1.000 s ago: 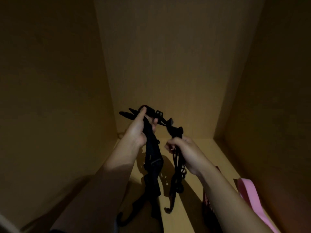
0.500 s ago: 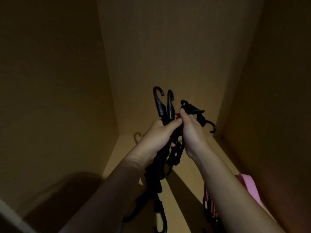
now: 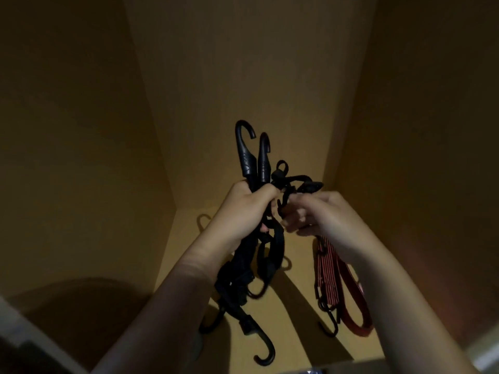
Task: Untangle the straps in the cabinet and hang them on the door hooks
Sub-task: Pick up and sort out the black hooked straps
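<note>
Your left hand (image 3: pixel 243 209) grips the tangled black straps (image 3: pixel 243 263), two hooks (image 3: pixel 247 155) pointing up, while your right hand (image 3: pixel 324 214) pinches their top loop.

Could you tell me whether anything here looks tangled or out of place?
The black straps are a knotted bundle: the left hand grips them below two upright hooks, and the right hand pinches a twisted loop near the top. A red striped strap lies loose on the cabinet floor, not hung.
</note>
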### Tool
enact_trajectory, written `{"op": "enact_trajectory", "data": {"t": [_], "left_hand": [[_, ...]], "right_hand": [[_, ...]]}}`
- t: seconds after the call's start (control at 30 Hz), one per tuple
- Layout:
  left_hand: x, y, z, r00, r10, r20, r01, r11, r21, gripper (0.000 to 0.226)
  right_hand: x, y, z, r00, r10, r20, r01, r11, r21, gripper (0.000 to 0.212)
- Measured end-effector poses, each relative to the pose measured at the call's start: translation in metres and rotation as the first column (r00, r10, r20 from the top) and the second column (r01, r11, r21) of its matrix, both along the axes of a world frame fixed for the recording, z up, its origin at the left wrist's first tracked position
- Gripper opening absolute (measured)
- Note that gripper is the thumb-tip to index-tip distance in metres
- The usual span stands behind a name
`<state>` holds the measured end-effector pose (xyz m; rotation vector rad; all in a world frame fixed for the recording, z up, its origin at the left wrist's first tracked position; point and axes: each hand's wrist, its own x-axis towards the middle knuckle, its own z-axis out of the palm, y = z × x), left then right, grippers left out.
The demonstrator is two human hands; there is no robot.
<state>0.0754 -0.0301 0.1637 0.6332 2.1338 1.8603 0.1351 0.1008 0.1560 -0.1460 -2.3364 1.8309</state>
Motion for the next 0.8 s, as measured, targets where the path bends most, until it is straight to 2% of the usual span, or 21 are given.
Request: {"op": "enact_trajectory", "data": {"t": [0.07,0.13,0.17,0.23,0.33,0.43,0.57,0.8], "left_hand": [[0.016,-0.005,0.001,0.999,-0.050,0.015,0.049,0.998,0.038,0.025],[0.034,-0.007,0.004,0.995,-0.095,0.014,0.094,0.993,0.064,0.020],[0.043,-0.008,0.005,0.993,-0.115,0.006,0.114,0.992,0.058,0.019],[0.063,-0.008,0.007,0.991,-0.133,-0.018,0.134,0.991,0.013,0.021],[0.096,-0.012,0.002,0.990,-0.118,-0.084,0.111,0.991,-0.075,0.026],[0.139,-0.016,-0.011,0.985,-0.135,-0.103,0.122,0.984,-0.128,0.022],[0.193,-0.021,-0.034,0.983,-0.177,-0.046,0.164,0.966,-0.201,0.023],[0.253,-0.035,-0.050,0.964,-0.250,0.095,0.266,0.938,-0.223,0.021]], "right_hand": [[0.023,0.000,-0.003,0.959,-0.175,-0.222,0.191,0.980,0.051,0.018],[0.048,-0.006,-0.001,0.832,-0.298,-0.467,0.364,0.930,0.056,0.022],[0.059,-0.009,-0.001,0.779,-0.306,-0.548,0.415,0.906,0.085,0.022],[0.080,-0.015,-0.002,0.745,-0.308,-0.592,0.487,0.857,0.169,0.024],[0.110,-0.020,-0.008,0.782,-0.307,-0.543,0.519,0.802,0.294,0.039],[0.150,-0.031,-0.016,0.879,-0.229,-0.418,0.408,0.815,0.412,0.034],[0.209,-0.041,-0.034,0.939,-0.253,-0.233,0.326,0.873,0.364,0.026],[0.273,-0.051,-0.051,0.971,-0.232,-0.057,0.238,0.915,0.325,0.022]]}}
